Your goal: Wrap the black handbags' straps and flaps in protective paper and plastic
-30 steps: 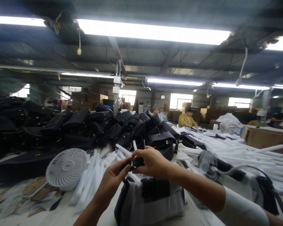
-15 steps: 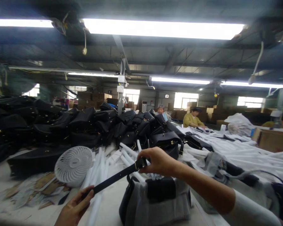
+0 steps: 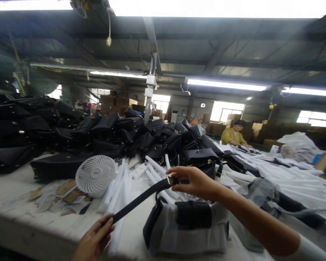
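A black strap (image 3: 141, 199) with a gold buckle stretches between my two hands above the table. My right hand (image 3: 195, 181) pinches its buckle end, raised over a dark bag wrapped in pale dust cloth (image 3: 187, 228). My left hand (image 3: 95, 239), low near the table's front edge, grips the strap's other end between thumb and fingers. The strap runs taut, sloping down to the left.
A small white fan (image 3: 95, 175) stands on the table beside white paper rolls (image 3: 119, 185). Black handbags (image 3: 97, 134) are heaped behind. Cardboard scraps (image 3: 57, 192) lie at left. Two people (image 3: 233, 135) sit at the far end among white wrapping.
Both hands were together at the buckle; my left hand then slid down the strap toward me, pulling it out straight. The view has tilted and shifted slightly.
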{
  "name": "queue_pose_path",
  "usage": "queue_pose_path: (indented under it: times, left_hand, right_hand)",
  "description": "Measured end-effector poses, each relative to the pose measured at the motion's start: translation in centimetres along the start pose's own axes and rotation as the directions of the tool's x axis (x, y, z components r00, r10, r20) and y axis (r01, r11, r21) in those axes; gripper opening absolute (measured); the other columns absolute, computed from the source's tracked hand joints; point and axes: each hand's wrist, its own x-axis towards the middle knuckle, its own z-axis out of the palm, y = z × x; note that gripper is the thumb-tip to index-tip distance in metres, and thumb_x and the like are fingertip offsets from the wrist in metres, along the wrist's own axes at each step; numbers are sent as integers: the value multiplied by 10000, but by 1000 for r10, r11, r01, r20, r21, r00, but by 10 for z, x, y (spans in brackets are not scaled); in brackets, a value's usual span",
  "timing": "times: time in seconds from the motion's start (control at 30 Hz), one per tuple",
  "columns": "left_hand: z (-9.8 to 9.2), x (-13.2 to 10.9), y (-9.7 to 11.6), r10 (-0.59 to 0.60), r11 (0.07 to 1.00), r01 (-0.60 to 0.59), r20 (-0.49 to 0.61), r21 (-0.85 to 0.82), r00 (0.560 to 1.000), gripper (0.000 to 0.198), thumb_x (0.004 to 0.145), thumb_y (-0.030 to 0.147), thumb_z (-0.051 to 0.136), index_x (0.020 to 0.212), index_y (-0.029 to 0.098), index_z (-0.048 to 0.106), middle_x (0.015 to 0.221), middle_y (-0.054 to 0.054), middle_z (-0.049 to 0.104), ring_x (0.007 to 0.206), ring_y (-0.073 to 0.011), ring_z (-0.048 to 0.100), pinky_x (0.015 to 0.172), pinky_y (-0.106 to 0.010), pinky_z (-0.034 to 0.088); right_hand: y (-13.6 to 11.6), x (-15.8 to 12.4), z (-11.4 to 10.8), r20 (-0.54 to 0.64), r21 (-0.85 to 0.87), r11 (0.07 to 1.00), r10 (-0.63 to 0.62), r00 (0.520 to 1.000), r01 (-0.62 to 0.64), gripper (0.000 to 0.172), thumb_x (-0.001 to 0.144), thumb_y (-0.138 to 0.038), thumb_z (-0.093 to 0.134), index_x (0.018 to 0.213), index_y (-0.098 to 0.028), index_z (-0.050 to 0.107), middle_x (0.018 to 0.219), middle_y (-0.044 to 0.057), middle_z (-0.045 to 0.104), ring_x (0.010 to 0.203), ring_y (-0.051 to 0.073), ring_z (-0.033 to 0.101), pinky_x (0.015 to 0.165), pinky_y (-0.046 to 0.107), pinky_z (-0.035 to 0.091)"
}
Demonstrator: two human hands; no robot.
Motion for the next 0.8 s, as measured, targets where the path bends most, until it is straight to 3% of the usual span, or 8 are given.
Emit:
queue_pose_path:
  times: [0.13, 0.27, 0.33, 0.4, 0.47, 0.53, 0.7, 0.8]
  left_hand:
    - [5, -8, 12, 77, 994, -79, -34, -78, 996, 341, 661, 37, 780, 966, 172, 711, 833, -3, 701, 682, -104, 687, 606, -152, 583]
    - [22, -38, 38, 174, 964, -192, -108, -186, 979, 223, 741, 14, 672, 888, 179, 696, 836, 14, 707, 671, -91, 698, 625, -140, 595]
    - [37, -57, 53, 219, 947, -235, -97, -218, 971, 234, 709, 35, 711, 885, 188, 692, 834, 25, 711, 675, -96, 705, 644, -148, 600]
    - [55, -77, 66, 270, 935, -275, -53, -225, 961, 331, 596, 73, 819, 873, 194, 684, 784, 44, 705, 617, -101, 698, 587, -138, 593]
    - [74, -93, 75, 321, 929, -302, 63, -215, 945, 432, 524, 166, 904, 887, 200, 673, 770, 47, 706, 609, -108, 698, 598, -148, 594]
    - [90, -105, 80, 354, 928, -324, 160, -184, 922, 441, 552, 263, 915, 909, 202, 664, 777, 38, 713, 631, -106, 700, 631, -153, 591]
    - [117, -114, 79, 394, 918, -355, 318, -174, 863, 334, 665, 299, 862, 906, 203, 652, 733, 50, 697, 644, -78, 682, 656, -134, 554]
    - [128, -111, 73, 378, 925, -333, 394, -181, 838, 296, 704, 300, 835, 905, 197, 644, 740, 44, 693, 651, -79, 675, 664, -149, 540]
  right_hand:
    - [-9, -5, -5, 17, -5, 1000, -19, 1000, 19, 480, 809, -314, 749, 1266, -235, 624, 1233, 58, 675, 1146, 231, 621, 1027, 386, 479]
    - [-45, 0, 6, -216, -220, 958, -229, 949, 181, 271, 892, -273, 665, 1157, -221, 687, 1183, 73, 694, 1097, 212, 640, 989, 357, 497]
    - [-67, 5, 19, -178, -266, 917, -350, 920, 297, 245, 921, -240, 626, 1156, -208, 684, 1183, 78, 691, 1104, 199, 635, 986, 328, 492]
    - [-85, 11, 35, -43, -243, 892, -403, 914, 382, 290, 945, -242, 592, 1227, -197, 643, 1234, 91, 667, 1160, 196, 606, 1005, 311, 472]
    - [-97, 18, 45, 77, -228, 893, -382, 921, 389, 319, 957, -247, 573, 1265, -181, 619, 1227, 108, 669, 1165, 204, 604, 997, 307, 459]
    - [-101, 22, 46, 129, -227, 915, -311, 942, 333, 277, 957, -232, 570, 1212, -170, 657, 1107, 98, 717, 1057, 200, 651, 917, 285, 476]
    - [-95, 21, 20, 147, -164, 975, -128, 981, 152, 191, 904, -316, 643, 955, -161, 742, 744, -8, 682, 682, 117, 592, 598, 196, 412]
    - [-87, 17, 7, 186, -126, 990, -39, 982, 63, 219, 896, -347, 637, 939, -155, 732, 700, -26, 632, 632, 96, 526, 548, 187, 366]
